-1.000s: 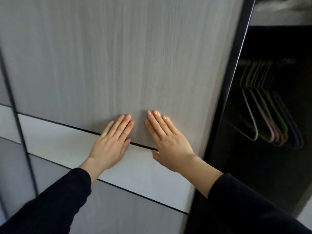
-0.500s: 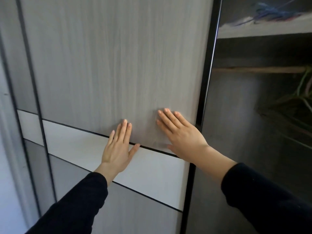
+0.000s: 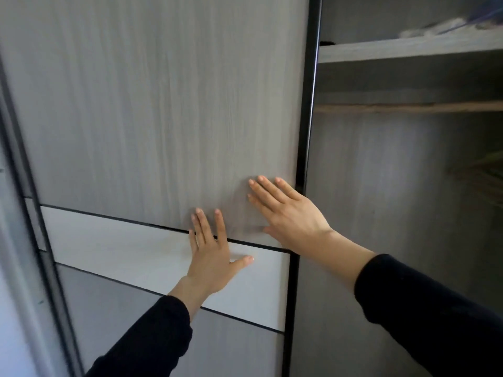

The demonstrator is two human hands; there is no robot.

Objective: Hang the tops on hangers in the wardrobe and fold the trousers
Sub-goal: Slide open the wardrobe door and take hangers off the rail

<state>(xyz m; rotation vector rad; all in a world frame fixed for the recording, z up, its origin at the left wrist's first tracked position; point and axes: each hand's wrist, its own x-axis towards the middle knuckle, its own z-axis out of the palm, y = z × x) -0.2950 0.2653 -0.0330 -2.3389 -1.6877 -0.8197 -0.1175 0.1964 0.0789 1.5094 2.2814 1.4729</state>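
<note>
A grey wood-grain sliding wardrobe door (image 3: 152, 110) fills the left and middle of the view. My left hand (image 3: 211, 251) lies flat on it with straight fingers, across the black line above the white band. My right hand (image 3: 288, 210) presses flat on the door near its black right edge (image 3: 306, 159). To the right the wardrobe stands open, showing a wooden hanging rail (image 3: 408, 107) and blurred hangers (image 3: 487, 175) at the far right. No tops or trousers are in view.
A shelf (image 3: 408, 49) above the rail carries blurred white and blue items (image 3: 460, 24). A second door and the frame (image 3: 30, 240) stand at the left edge. The wardrobe's grey back wall (image 3: 381, 213) shows behind the opening.
The door has slid left under both flat hands, widening the opening. The hangers have shifted toward the right edge of view, and the shelf and rail have come into sight.
</note>
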